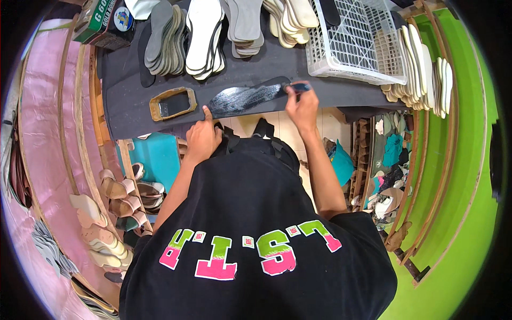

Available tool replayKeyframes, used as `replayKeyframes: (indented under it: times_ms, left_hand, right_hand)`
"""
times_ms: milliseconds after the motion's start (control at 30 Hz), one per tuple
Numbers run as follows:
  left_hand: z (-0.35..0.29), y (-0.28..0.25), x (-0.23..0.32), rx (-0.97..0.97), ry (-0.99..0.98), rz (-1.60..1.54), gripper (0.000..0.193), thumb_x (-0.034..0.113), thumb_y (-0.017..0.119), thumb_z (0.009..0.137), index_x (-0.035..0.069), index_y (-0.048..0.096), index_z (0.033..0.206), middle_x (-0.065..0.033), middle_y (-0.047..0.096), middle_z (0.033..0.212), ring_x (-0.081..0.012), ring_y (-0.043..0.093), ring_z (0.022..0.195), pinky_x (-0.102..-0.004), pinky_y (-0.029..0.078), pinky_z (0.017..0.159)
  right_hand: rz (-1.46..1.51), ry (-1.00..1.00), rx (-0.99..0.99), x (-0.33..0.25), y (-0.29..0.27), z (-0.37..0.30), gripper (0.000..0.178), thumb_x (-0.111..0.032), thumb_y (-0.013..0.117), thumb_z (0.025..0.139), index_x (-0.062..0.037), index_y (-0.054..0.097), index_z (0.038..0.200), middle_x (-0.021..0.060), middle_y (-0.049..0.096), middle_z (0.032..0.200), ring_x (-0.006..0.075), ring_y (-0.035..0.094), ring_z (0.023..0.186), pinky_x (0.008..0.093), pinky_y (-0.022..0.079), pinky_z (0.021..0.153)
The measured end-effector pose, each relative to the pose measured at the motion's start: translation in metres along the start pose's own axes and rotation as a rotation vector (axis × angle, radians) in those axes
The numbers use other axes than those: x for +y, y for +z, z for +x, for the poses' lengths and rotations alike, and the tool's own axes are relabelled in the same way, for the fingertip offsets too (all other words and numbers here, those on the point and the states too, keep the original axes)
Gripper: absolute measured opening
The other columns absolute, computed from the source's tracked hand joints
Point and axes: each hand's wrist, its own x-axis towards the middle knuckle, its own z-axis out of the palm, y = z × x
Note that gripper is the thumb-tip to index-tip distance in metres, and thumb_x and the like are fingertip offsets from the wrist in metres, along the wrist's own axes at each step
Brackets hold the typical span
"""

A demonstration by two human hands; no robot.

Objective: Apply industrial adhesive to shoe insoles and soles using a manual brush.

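A dark shoe insole point(242, 100) lies along the table's near edge, its surface wet and glossy with brushed streaks. My left hand point(202, 140) reaches its left end with the index finger stretched out, the tip pressing there; the other fingers are curled. At the opposite end, my right hand point(303, 106) is closed around a dark brush point(300, 87), whose tip meets the insole and is partly hidden by the fingers. Left of the insole stands an open tan-rimmed container point(154, 110) with something dark and shiny inside.
Stacks of grey insoles point(164, 40), white insoles point(205, 34) and cream insoles point(290, 21) line the table's far side. A white plastic crate point(349, 74) stands right of them, beside more pale insoles point(421, 69). A green box point(104, 24) occupies the far left corner.
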Motion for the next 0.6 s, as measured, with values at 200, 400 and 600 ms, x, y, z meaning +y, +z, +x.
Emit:
replayKeyframes:
  times_ms: [200, 400, 600]
  left_hand:
    - [-0.001, 0.011, -0.010, 0.106, 0.034, -0.096, 0.078, 0.024, 0.070, 0.093, -0.011, 0.043, 0.157, -0.0294, 0.074, 0.089, -0.0485, 0.073, 0.086, -0.0562, 0.059, 0.079]
    - [0.000, 0.000, -0.015, 0.068, 0.046, -0.097, 0.073, 0.020, 0.068, 0.091, -0.013, 0.047, 0.153, -0.0293, 0.073, 0.088, -0.0489, 0.072, 0.085, -0.0562, 0.058, 0.081]
    - [0.004, -0.002, -0.026, 0.082, 0.164, -0.106, 0.071, 0.018, 0.067, 0.090, -0.012, 0.050, 0.152, -0.0278, 0.072, 0.088, -0.0453, 0.072, 0.086, -0.0566, 0.056, 0.082]
  right_hand:
    - [-0.040, 0.114, 0.044, -0.001, 0.007, 0.010, 0.012, -0.002, 0.075, 0.092, 0.0022, 0.065, 0.096, 0.0190, 0.068, 0.086, 0.0380, 0.068, 0.076, 0.0428, 0.055, 0.069]
    - [-0.103, 0.119, 0.032, 0.002, 0.002, 0.014, 0.012, -0.003, 0.075, 0.092, 0.0017, 0.066, 0.098, 0.0180, 0.070, 0.087, 0.0358, 0.069, 0.074, 0.0426, 0.055, 0.068]
    - [-0.070, 0.074, -0.030, -0.005, 0.004, 0.005, 0.008, -0.002, 0.075, 0.093, 0.0013, 0.068, 0.096, 0.0177, 0.071, 0.086, 0.0349, 0.070, 0.074, 0.0418, 0.054, 0.068]
